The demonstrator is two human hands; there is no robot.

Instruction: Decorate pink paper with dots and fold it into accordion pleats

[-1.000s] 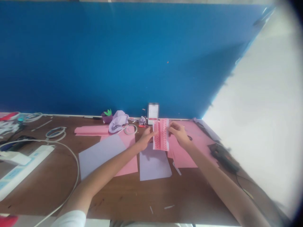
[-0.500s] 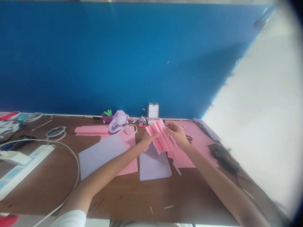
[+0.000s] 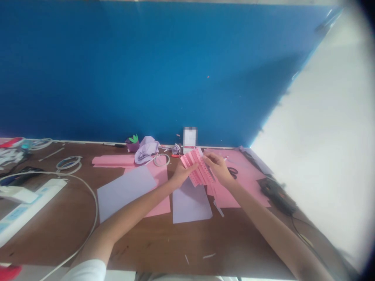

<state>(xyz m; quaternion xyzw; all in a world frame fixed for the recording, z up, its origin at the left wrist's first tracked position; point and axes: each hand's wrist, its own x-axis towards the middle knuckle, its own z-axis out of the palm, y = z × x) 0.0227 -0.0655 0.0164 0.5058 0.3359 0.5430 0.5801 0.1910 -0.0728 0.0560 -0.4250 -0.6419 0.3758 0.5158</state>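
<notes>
**Pink cut paper held over desk, both hands**

Pink slotted paper (image 3: pixel 197 168) is tilted and held just above the brown table (image 3: pixel 158 242). The left hand (image 3: pixel 182 173) has its fingers closed on the paper's left edge. The right hand (image 3: pixel 217 167) pinches its upper right edge.

- **Below the paper:** a lilac sheet (image 3: pixel 190 203) lies flat on the table.
- **Right of the paper:** pink sheets (image 3: pixel 238 189); farther right, a black tool (image 3: pixel 277 195) with a cord.
- **Left of the paper:** a tape ring (image 3: pixel 162 160), crumpled lilac paper (image 3: pixel 146 150) and a second lilac sheet (image 3: pixel 124 189); far left, a white cable (image 3: pixel 93 203) and a power strip (image 3: pixel 26 203).
- **Behind the paper:** a blue wall (image 3: pixel 146 70), which meets a white wall (image 3: pixel 322 136) to the right.
</notes>
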